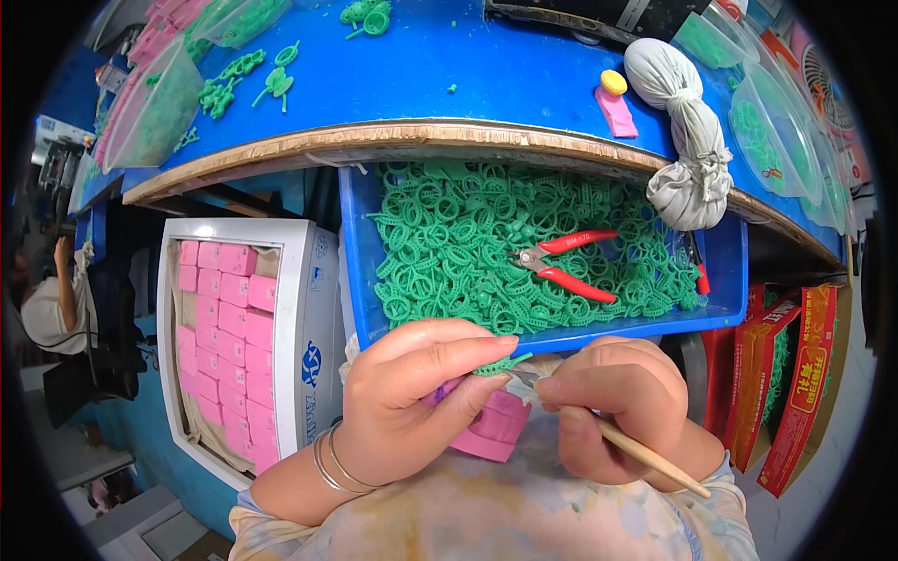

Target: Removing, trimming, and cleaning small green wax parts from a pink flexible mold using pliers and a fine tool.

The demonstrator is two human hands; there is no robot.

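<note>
My left hand point(414, 393) pinches a small green lattice piece point(491, 368) with a short stem, beside a purple bit point(437, 397). A pink block point(492, 430) lies beneath my fingers; whether I grip it is hidden. My right hand point(622, 397) is closed on a tool with a pale wooden handle point(655, 460), its thin metal tip reaching toward the green piece. Just beyond both hands, a blue tray point(357, 262) is heaped with green ring-like pieces point(449, 243), with red-handled cutters point(571, 290) lying on them.
Pink blocks fill a white box point(314, 271) at left. The blue bench point(412, 89) holds plastic tubs point(140, 107), a knotted cloth bag point(683, 140) and a pink piece with yellow cap point(617, 103). Red cartons point(786, 383) stand at right. Another person point(51, 309) sits far left.
</note>
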